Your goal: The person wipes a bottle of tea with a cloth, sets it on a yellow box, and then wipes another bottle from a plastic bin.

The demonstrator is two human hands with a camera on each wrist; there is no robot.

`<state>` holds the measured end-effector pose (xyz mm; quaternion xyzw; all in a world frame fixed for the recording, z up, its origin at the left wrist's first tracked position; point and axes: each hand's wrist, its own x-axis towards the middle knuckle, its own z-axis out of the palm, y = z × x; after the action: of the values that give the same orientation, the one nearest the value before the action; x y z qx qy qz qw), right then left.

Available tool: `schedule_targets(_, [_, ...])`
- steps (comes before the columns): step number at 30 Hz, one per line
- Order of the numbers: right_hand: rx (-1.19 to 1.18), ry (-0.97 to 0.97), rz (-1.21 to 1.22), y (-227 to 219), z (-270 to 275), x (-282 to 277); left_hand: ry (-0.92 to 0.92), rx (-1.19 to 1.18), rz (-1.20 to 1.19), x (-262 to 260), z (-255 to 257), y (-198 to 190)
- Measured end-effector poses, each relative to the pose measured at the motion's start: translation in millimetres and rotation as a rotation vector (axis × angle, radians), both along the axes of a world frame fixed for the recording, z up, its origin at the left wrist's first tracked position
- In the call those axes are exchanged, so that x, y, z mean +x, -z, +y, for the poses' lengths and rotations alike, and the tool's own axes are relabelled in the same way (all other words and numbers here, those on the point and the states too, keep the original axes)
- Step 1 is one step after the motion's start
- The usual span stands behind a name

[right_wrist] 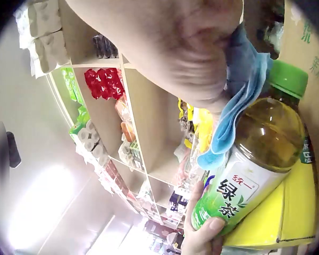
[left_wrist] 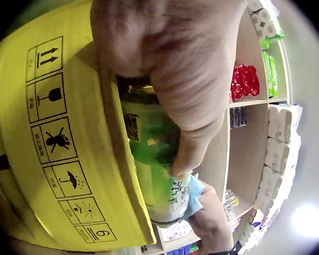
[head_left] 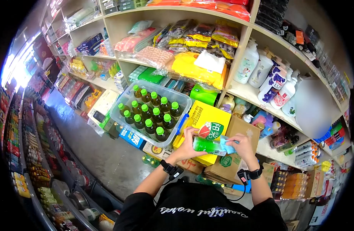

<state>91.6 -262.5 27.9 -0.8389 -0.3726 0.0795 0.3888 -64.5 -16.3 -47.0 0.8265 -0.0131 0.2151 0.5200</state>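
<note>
A green-labelled tea bottle (head_left: 206, 145) lies sideways above the yellow carton (head_left: 207, 119). The left hand (head_left: 187, 146) grips its base end, fingers and thumb round it; in the right wrist view that hand (right_wrist: 203, 234) shows at the label's lower end. The right hand (head_left: 242, 148) pinches a folded blue cloth (head_left: 227, 145) against the cap end. In the right wrist view the cloth (right_wrist: 239, 101) touches the bottle's shoulder beside the green cap (right_wrist: 288, 78). The left wrist view shows the bottle (left_wrist: 157, 159) beside the carton's printed side.
A clear plastic bin (head_left: 119, 111) of green-capped bottles (head_left: 154, 99) stands left of the yellow carton. A brown carton (head_left: 238, 134) is at the right. Shelves with pump bottles (head_left: 248, 63) and bagged goods (head_left: 200, 69) rise behind. More bottles (head_left: 150, 160) stand low, near the floor.
</note>
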Motion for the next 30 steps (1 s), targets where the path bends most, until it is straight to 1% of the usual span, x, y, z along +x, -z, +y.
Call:
schedule_targets(1, [0.027,-0.01,0.023,-1.1,2.9,-2.5,0.002,-0.021,-0.002,-0.1,-0.3,0.5])
schedule_targets(4, [0.038,-0.145,-0.116,0.8,21.0,-5.0,0.013,-0.069,-0.014,3.3,-0.4,4.5])
schedule_targets(5, [0.013,-0.146,-0.128,-2.1,30.1,-11.2,0.015,-0.08,-0.021,3.7,-0.8,6.9])
schedule_targets(10, [0.023,-0.211,-0.096,-2.9,69.5,-26.4,0.002,-0.077,-0.008,2.2,0.4,6.8])
schedule_targets(13, [0.067,-0.238,-0.083,0.8,80.6,-31.7,-0.015,-0.061,-0.022,2.7,0.6,13.9])
schedule_targets(14, [0.085,-0.242,-0.079,-0.4,81.2,-32.4,-0.026,-0.018,-0.043,3.7,1.5,15.1])
schedule_targets(16, [0.118,-0.254,-0.068,-2.2,80.6,-34.3,-0.051,0.066,-0.08,3.6,1.4,15.5])
schedule_targets(19, [0.067,-0.284,-0.089,-2.4,72.4,-26.5,-0.017,0.027,-0.081,4.7,1.1,16.6])
schedule_targets(22, [0.082,-0.311,-0.068,0.2,58.4,-12.9,0.005,-0.02,-0.071,5.5,2.2,20.1])
schedule_targets(25, [0.011,-0.248,-0.001,-12.9,36.3,-5.3,0.056,-0.153,-0.068,6.0,1.3,18.2])
schedule_targets(27, [-0.057,-0.205,0.039,-13.0,21.9,4.5,-0.005,0.033,-0.095,4.6,1.5,15.8])
schedule_targets(28, [-0.049,-0.211,0.001,0.6,13.7,15.0,-0.039,0.131,-0.099,4.1,3.1,14.7])
schedule_targets(29, [-0.05,-0.171,0.075,-6.8,9.4,13.0,-0.021,0.103,-0.094,4.8,4.0,17.2])
schedule_targets(30, [-0.068,-0.159,0.095,-8.8,7.2,13.0,0.023,-0.02,-0.068,4.5,3.4,12.4])
